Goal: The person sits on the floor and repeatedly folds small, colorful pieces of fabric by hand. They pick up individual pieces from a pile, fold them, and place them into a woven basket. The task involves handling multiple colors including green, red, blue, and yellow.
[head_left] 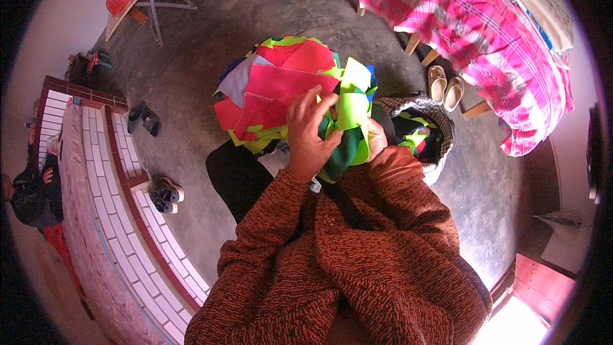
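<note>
The right hand point(378, 140) has a narrow grip, its fingers closed on the edge of a yellow-green cloth strip point(353, 110), which stands up in front of the person's body, with a dark green cloth piece point(345, 153) just below it. The left hand point(310, 133) has a wide grip, thumb and fingers spread beside the strip; whether they touch it, I cannot tell. Just beyond lies a heap of red, grey and yellow-green cloth pieces point(281, 83), and to the right stands a checked bag point(445, 147) holding more scraps
</note>
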